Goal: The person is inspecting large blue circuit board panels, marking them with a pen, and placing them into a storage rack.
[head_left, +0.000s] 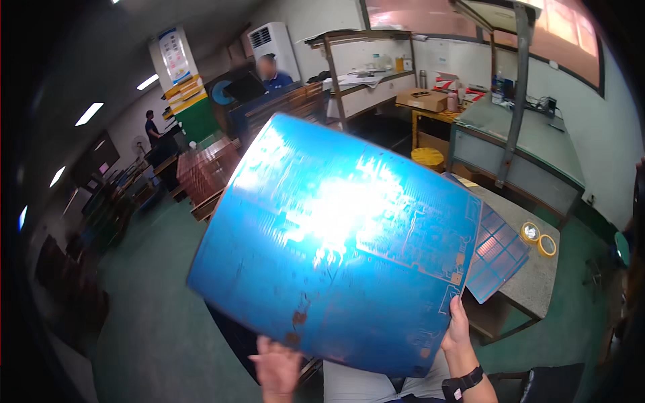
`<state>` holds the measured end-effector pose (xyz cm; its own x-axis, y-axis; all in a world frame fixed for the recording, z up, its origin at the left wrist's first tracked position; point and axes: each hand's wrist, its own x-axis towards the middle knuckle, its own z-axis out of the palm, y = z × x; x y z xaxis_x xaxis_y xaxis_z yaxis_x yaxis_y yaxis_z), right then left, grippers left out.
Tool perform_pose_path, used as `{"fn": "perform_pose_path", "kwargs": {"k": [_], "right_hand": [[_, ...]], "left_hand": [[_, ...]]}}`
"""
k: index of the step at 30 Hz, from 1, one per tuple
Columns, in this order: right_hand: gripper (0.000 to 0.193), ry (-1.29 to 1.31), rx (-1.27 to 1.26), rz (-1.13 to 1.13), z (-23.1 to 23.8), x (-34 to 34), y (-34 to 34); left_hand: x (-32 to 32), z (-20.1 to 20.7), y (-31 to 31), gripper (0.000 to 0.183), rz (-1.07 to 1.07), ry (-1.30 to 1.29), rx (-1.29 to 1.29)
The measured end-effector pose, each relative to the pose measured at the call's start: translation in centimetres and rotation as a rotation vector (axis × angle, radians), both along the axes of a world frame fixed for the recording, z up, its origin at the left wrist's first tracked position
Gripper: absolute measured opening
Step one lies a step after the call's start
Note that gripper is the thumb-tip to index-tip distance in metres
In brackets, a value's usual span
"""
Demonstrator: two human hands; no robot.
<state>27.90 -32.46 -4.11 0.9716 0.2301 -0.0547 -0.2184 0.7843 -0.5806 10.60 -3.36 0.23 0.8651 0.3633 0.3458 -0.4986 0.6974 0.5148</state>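
A large blue circuit board panel (376, 295) with copper-coloured traces hangs tilted in front of me, bright glare across its middle. My right hand (457, 329) grips its lower right edge, thumb on the face and the other fingers hidden behind; a dark band is on that wrist. Just below the panel's lower left edge is my left hand (277, 366), slightly blurred, its fingers apart and holding nothing. Whether its fingertips touch the edge I cannot tell. Another blue panel (496, 252) with a grid of copper-toned blocks lies on the speckled table (537, 289) to the right.
Two yellow tape rolls (539, 239) lie on that table. Behind it stand a green-topped workbench (517, 134) with a metal post, a yellow stool (427, 158) and a cardboard box (422, 100). Stacked panels (207, 169) are at far left. A person (274, 77) is at the back, another farther left.
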Motion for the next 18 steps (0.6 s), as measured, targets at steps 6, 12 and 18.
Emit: {"fn": "perform_pose_path", "kwargs": {"k": [6, 12, 18], "right_hand": [[0.039, -0.014, 0.023, 0.262, -1.8, -2.7, 2.4], [0.04, 0.004, 0.002, -0.117, 0.2, 2.8, -4.8], [0.035, 0.071, -0.457, -0.171, -1.1, 3.9, -10.4]], "left_hand": [[2.3, 0.1, -5.7, 0.044, 0.07, 0.408, -0.026], [-0.6, 2.3, -3.0, 0.031, 0.193, 0.537, 0.051], [-2.1, 0.8, -1.8, 0.02, 0.064, 0.717, 0.244]]}}
